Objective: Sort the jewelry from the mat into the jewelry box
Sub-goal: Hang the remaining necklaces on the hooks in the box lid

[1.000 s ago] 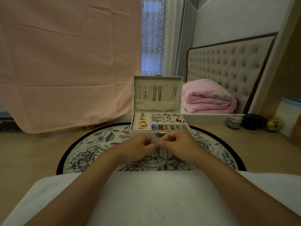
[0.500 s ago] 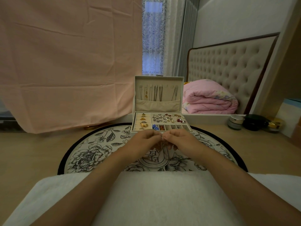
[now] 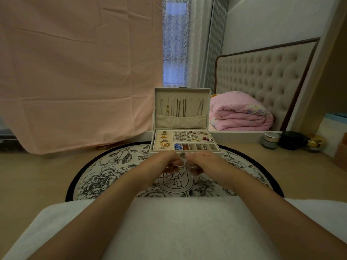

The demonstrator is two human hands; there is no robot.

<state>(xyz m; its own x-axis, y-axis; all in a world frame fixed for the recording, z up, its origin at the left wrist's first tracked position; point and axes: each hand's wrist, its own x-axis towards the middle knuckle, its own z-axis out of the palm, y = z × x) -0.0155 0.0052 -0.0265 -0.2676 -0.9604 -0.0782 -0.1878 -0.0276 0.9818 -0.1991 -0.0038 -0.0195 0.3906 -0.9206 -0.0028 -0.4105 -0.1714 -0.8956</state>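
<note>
Step in hand: one item is up off the mat, not yet in the box. The left hand [image 3: 163,163] and right hand [image 3: 206,164] meet over the far part of the round mat [image 3: 105,173], fingers curled, both pinching a small silver piece [image 3: 181,167] between them; its kind is too small to tell. The open jewelry box [image 3: 182,119] stands just beyond them, rings at left, mixed pieces at right. The next move probably calls for carrying the piece over the near wall and releasing it into a matching compartment.
</note>
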